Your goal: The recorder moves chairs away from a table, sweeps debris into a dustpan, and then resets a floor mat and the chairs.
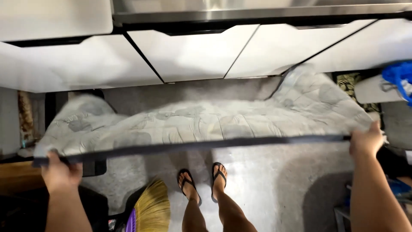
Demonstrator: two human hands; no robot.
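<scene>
A long grey quilted mat [201, 122] with a pale leaf pattern and a dark border is stretched out above the floor in front of me. My left hand [60, 172] grips its near left corner. My right hand [365, 139] grips its near right corner. The mat's far edge sags toward the white cabinets, and its far right end rests against them. My two feet in black flip-flops [201, 182] stand on the floor just under the near edge.
White cabinet doors and drawers [193, 53] run along the far side under a steel counter edge. A broom with yellow bristles [151, 210] lies at my lower left. A blue thing [401, 77] sits at the right edge. Grey concrete floor [266, 184] lies below.
</scene>
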